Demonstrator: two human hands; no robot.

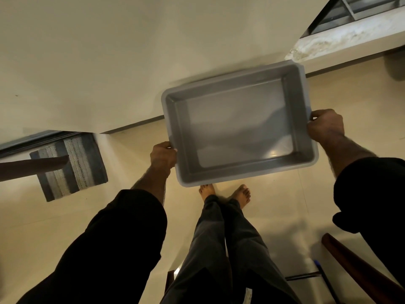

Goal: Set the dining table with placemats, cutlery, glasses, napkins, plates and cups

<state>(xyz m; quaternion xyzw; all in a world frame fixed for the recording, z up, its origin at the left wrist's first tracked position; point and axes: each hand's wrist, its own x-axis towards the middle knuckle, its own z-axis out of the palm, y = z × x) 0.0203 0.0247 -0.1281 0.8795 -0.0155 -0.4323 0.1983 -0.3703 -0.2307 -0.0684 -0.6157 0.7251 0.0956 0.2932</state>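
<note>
Grey tub (238, 126): held in the air above the floor (274, 207), gripped at opposite rims by left hand (163, 155) and right hand (326, 126). Striped mat (72, 165) lying on floor, well apart.

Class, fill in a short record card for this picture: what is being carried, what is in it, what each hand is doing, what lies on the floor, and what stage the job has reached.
Object carried: grey plastic tub, held level above the floor
Contents: nothing visible inside
Left hand: grips the tub's left rim
Right hand: grips the tub's right rim
Person: standing, bare feet below the tub
Floor items: striped mat at left
Stage: no dining table or tableware in view
</note>
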